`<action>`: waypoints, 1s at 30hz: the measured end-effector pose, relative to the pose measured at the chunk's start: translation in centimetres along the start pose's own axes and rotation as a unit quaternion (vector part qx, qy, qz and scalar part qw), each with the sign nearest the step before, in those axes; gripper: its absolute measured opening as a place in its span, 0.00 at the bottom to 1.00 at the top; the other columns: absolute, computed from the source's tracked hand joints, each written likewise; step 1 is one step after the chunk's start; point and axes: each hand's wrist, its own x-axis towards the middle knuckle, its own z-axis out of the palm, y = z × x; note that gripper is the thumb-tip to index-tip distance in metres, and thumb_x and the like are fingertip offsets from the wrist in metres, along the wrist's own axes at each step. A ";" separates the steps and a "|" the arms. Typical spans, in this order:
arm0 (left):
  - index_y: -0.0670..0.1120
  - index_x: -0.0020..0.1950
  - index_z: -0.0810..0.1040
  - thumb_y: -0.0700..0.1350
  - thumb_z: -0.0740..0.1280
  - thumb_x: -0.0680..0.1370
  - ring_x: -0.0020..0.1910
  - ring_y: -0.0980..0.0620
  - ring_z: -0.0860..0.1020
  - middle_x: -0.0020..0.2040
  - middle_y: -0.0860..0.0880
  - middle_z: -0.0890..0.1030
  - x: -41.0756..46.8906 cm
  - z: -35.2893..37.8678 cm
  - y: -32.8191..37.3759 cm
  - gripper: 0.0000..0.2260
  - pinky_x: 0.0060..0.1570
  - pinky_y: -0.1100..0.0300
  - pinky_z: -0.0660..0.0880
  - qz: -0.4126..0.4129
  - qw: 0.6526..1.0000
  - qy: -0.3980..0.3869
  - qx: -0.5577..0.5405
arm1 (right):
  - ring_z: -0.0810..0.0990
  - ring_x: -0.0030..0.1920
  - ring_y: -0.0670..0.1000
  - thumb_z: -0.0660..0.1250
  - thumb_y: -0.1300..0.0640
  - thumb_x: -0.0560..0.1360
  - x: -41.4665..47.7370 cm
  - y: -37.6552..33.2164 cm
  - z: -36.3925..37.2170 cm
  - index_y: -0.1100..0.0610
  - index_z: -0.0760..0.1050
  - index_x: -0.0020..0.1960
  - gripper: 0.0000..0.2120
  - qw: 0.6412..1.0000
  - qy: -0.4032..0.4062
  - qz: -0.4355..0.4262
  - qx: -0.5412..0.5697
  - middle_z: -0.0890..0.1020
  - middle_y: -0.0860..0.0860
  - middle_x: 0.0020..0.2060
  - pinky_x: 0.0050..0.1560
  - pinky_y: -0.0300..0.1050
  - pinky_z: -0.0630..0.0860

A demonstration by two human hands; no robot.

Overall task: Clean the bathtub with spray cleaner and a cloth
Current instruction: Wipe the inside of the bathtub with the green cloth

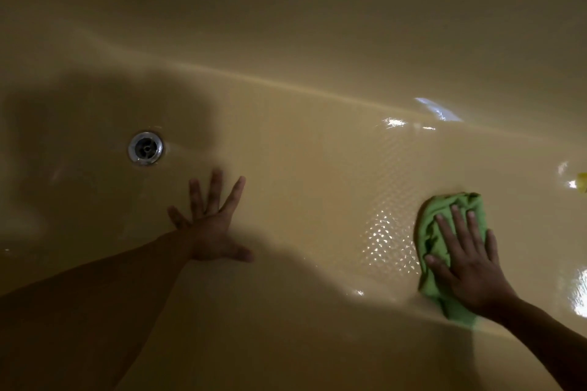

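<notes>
Fingers straight and together, the right hand [467, 267] pressed a green cloth [444, 232] flat on the beige bathtub's [301, 184] wet floor — the left hand [211, 225], fingers splayed, rested near the metal drain [145, 148].

Just a person's two bare arms here, tbh. The left forearm [95, 292] is bare right up to the picture's edge, same with the right forearm [549, 340]. Bare left grip [211, 228] is in shadow, so detail's hard to make out. Bare right grip [467, 270] shows short trimmed fingernails [455, 208].
</notes>
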 end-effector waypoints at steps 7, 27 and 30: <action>0.74 0.69 0.21 0.70 0.80 0.59 0.68 0.38 0.15 0.66 0.58 0.11 0.7 -0.9 -0.8 0.67 0.66 0.19 0.38 -0.002 1.000 0.003 0.006 | 0.32 0.81 0.53 0.42 0.25 0.71 9.6 -3.4 -4.0 0.46 0.40 0.83 0.46 0.978 0.083 0.172 0.086 0.34 0.49 0.81 0.77 0.67 0.37; 0.75 0.72 0.26 0.70 0.78 0.63 0.68 0.40 0.15 0.68 0.61 0.13 1.6 -2.4 -3.0 0.62 0.66 0.21 0.34 0.036 0.999 0.029 -0.023 | 0.38 0.82 0.59 0.49 0.36 0.82 12.5 -23.9 0.0 0.47 0.44 0.84 0.35 0.967 0.051 -0.232 -0.096 0.42 0.54 0.83 0.77 0.71 0.45; 0.74 0.72 0.26 0.70 0.77 0.64 0.69 0.40 0.16 0.68 0.61 0.13 1.3 -2.4 -3.3 0.61 0.66 0.21 0.35 0.023 0.999 0.030 -0.030 | 0.40 0.82 0.58 0.49 0.36 0.83 9.0 -22.7 1.1 0.47 0.45 0.84 0.34 0.956 0.018 -0.273 -0.105 0.43 0.53 0.83 0.78 0.69 0.45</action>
